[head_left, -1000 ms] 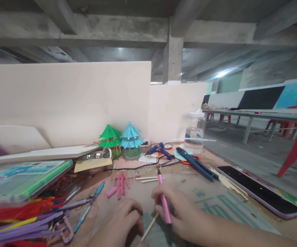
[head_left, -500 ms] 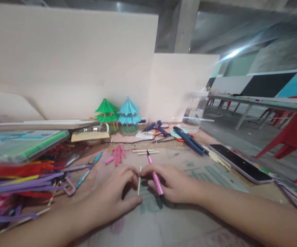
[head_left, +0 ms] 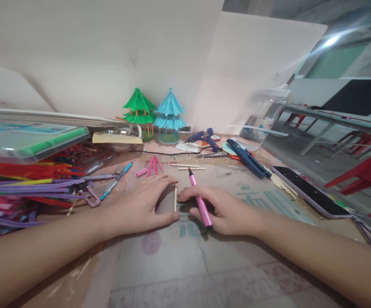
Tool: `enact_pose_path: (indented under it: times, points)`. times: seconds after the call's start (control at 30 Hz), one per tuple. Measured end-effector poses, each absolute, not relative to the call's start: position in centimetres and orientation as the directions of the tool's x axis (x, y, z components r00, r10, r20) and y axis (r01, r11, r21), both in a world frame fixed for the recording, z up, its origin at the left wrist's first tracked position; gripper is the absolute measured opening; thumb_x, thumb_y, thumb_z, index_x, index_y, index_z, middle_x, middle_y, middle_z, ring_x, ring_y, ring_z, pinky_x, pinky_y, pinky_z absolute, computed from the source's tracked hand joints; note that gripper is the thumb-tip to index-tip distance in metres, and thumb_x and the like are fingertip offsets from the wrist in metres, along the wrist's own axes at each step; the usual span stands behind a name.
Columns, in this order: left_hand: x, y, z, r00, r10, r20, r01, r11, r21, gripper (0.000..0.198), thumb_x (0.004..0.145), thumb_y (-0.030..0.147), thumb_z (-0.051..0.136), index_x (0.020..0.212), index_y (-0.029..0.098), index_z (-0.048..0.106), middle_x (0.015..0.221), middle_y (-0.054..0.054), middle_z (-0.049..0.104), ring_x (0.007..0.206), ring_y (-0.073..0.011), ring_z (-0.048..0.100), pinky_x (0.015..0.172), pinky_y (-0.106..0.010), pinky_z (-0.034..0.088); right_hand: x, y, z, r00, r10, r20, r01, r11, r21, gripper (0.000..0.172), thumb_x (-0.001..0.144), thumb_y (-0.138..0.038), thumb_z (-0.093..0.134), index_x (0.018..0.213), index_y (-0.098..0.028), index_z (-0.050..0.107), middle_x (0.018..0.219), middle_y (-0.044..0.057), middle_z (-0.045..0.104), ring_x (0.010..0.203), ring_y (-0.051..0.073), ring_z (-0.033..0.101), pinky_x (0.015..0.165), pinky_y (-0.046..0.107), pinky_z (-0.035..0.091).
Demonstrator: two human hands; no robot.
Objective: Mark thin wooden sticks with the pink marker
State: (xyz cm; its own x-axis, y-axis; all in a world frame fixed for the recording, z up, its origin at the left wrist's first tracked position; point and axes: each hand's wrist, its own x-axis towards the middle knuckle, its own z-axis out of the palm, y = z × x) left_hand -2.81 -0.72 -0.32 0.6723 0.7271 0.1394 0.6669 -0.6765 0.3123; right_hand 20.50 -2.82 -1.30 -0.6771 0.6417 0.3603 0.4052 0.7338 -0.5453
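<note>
My left hand (head_left: pixel 146 203) grips a short pale wooden stick (head_left: pixel 175 199) by its two ends, thumb at the near end and index finger at the far end. A pink marker (head_left: pixel 201 203) lies in my right hand (head_left: pixel 225 209), uncapped, its dark tip pointing up and away. My right fingertips are close to the stick's right side; whether they touch it I cannot tell. Beyond my left hand are several pink sticks (head_left: pixel 154 164) and a pink marker cap (head_left: pixel 141 173). Two plain sticks (head_left: pixel 191 168) lie farther off.
Green (head_left: pixel 139 105) and blue (head_left: pixel 170 111) paper-roofed pavilions stand at the back beside a glue gun (head_left: pixel 206 139). Blue pliers-like tool (head_left: pixel 247 158), phone (head_left: pixel 310 190) and water jar (head_left: pixel 262 117) are right. Colourful strips (head_left: pixel 18 188), a plastic case (head_left: pixel 37 139) and blue pen (head_left: pixel 117 180) sit left.
The view has tilted down and shifted left. My left index finger has straightened to the stick's far end. My right fingers have drawn slightly away from the stick; the marker stays in that hand.
</note>
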Motion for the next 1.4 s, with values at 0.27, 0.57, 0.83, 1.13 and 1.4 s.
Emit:
enact_pose_path:
  times: [0.27,0.57,0.83,1.13,1.4]
  points:
    - [-2.0,-2.5,0.6,0.727,0.674,0.13,0.56,-0.691,0.457,0.058,0.075,0.042,0.073,0.124,0.02,0.051,0.128,-0.01,0.056,0.12,-0.0304,0.052,0.101,-0.048,0.043,20.5,-3.8,-0.4,-0.422,0.766,0.484,0.385,0.635,-0.669,0.026,0.096,-0.037,0.041,0.096,-0.021,0.061,0.081,0.005,0.07,0.083,0.019,0.067,0.082,0.035,0.052]
    - [-2.4,-2.1,0.4,0.782,0.562,0.269,0.471,-0.816,0.334,0.034,0.086,0.046,0.065,0.111,0.023,0.062,0.113,-0.007,0.06,0.106,-0.0244,0.056,0.092,-0.038,0.046,20.4,-1.8,-0.6,-0.196,0.931,0.307,0.345,0.359,-0.868,0.017,0.085,-0.034,0.057,0.089,-0.018,0.063,0.076,0.003,0.068,0.071,0.017,0.066,0.066,0.03,0.053]
    - [-2.8,-1.7,0.6,0.886,0.4,0.234,0.366,-0.914,0.176,0.027,0.098,0.033,0.047,0.114,0.025,0.067,0.093,-0.004,0.065,0.086,-0.0184,0.061,0.079,-0.028,0.046,20.0,-2.2,-0.7,-0.219,0.943,0.252,0.343,0.316,-0.885,0.013,0.081,-0.031,0.056,0.08,-0.019,0.053,0.063,-0.003,0.058,0.049,0.01,0.054,0.047,0.023,0.044]
    - [-2.7,-1.6,0.6,0.882,0.433,0.188,0.391,-0.893,0.221,0.028,0.096,0.029,0.047,0.115,0.027,0.067,0.084,-0.001,0.069,0.077,-0.016,0.064,0.068,-0.024,0.045,20.0,-2.1,-0.9,-0.258,0.945,0.202,0.317,0.281,-0.906,0.012,0.08,-0.03,0.056,0.078,-0.02,0.051,0.056,-0.004,0.059,0.041,0.008,0.049,0.042,0.021,0.041]
    - [-2.7,-1.5,0.6,0.884,0.424,0.2,0.379,-0.897,0.226,0.029,0.097,0.029,0.045,0.114,0.026,0.068,0.082,-0.002,0.068,0.076,-0.0156,0.064,0.067,-0.024,0.044,20.1,-2.0,-1.0,-0.269,0.944,0.193,0.388,0.289,-0.875,0.009,0.081,-0.028,0.054,0.078,-0.02,0.052,0.057,-0.003,0.059,0.043,0.009,0.048,0.044,0.021,0.039]
